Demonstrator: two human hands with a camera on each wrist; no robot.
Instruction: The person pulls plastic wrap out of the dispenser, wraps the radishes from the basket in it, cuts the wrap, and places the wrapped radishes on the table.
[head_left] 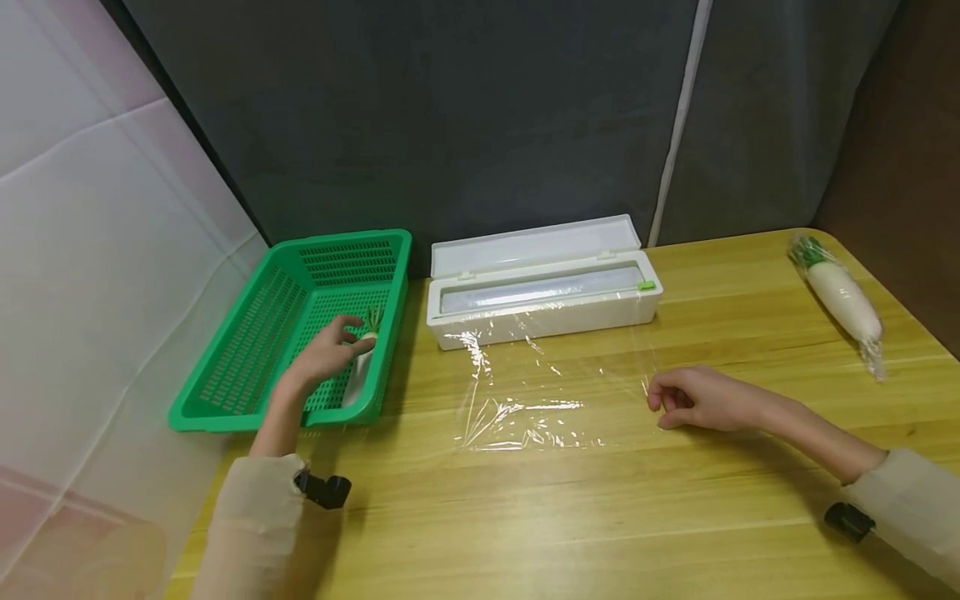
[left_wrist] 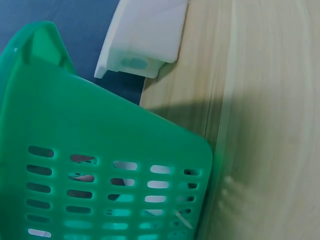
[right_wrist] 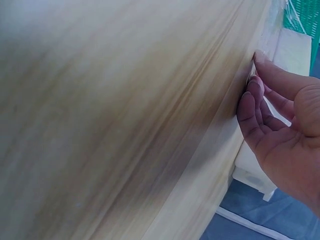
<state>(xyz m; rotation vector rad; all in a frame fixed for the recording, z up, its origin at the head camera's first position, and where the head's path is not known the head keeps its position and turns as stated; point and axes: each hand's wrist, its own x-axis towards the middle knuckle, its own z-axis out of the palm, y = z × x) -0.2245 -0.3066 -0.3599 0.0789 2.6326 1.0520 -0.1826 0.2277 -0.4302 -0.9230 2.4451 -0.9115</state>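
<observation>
Here, the left hand [head_left: 328, 352] reaches into the green basket [head_left: 225, 333] by the table's [head_left: 637, 517] left edge, thumb and fingers parted over a bare radish [head_left: 360, 377] lying along the basket's right edge. The right hand [head_left: 701, 398], fingers curled, is at the right edge of the clear film [head_left: 525, 408] spread before the white box [head_left: 555, 321]; whether it pinches the film, I cannot tell. A wrapped radish [head_left: 847, 300] lies near the table's far right corner.
</observation>
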